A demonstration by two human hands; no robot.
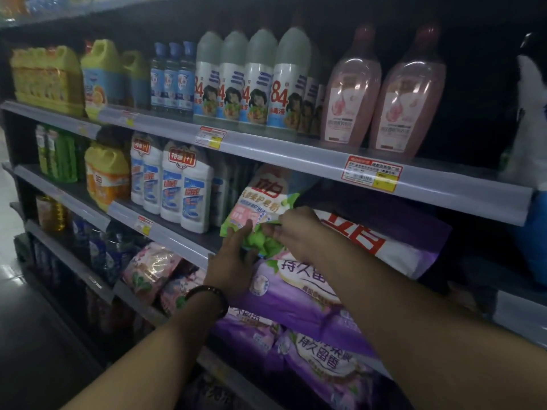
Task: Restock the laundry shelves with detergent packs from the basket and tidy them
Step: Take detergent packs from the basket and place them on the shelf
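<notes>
A green and white detergent pack [260, 202] leans upright on the middle shelf [177, 235], just right of the white bottles. My left hand [233, 258] holds its crumpled green lower edge from below and the left. My right hand [291, 232] pinches the same edge from the right. Beside it a large purple and white detergent pack [381, 241] lies flat on that shelf under my right forearm. More purple packs [299, 303] sit below my arms. The basket is out of sight.
White toilet-cleaner bottles [183, 187] stand left of the green pack. The top shelf carries 84 disinfectant bottles [251, 81] and pink bottles [384, 93]. Pink packs [151, 270] fill the lower shelf. The aisle floor [29, 335] lies at lower left.
</notes>
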